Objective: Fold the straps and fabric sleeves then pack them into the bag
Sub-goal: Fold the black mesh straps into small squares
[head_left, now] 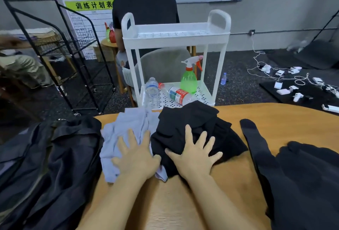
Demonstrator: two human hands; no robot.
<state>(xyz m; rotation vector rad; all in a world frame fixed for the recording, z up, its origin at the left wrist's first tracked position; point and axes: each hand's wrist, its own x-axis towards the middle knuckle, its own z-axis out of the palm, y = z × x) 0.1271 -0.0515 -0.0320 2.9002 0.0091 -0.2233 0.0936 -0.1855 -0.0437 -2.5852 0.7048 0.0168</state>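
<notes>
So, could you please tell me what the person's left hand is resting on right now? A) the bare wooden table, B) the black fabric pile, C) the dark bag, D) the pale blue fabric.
D: the left hand lies flat with fingers spread on the pale blue fabric, while the right hand presses the black fabric pile beside it.

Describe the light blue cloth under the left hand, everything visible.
The light blue cloth is a thin, soft-looking fabric, crumpled and only loosely bunched, not neatly folded. It lies on the wooden table near its far left edge, between the dark bag and the black cloth, which overlaps its right edge. The left hand presses flat on it, fingers spread.
</notes>
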